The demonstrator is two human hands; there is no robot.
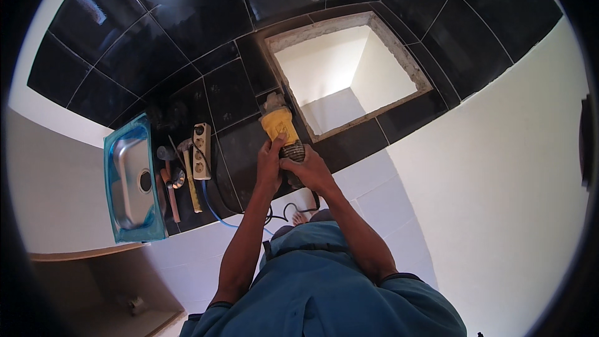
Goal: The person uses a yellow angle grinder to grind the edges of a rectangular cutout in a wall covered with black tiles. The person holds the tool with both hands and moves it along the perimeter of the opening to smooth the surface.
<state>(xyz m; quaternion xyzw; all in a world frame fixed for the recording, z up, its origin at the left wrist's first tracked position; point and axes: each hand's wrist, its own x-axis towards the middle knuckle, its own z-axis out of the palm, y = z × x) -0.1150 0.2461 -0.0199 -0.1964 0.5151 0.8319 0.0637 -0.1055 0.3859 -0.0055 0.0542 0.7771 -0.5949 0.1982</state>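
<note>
Both my hands are closed on a yellow angle grinder with a dark, dusty head. My left hand wraps its left side, with the thumb on the yellow body. My right hand grips the darker, ribbed rear part. The grinder's head points away from me over the black tiled counter. Just right of it is a rectangular cutout with a rough, chipped rim. Whether the head touches the tile, I cannot tell.
On the counter's left lie a white power strip, a hammer and several other hand tools. A steel sink with blue film on its rim stands beyond them. Black and blue cables run past the front edge. Black tiles cover the back wall.
</note>
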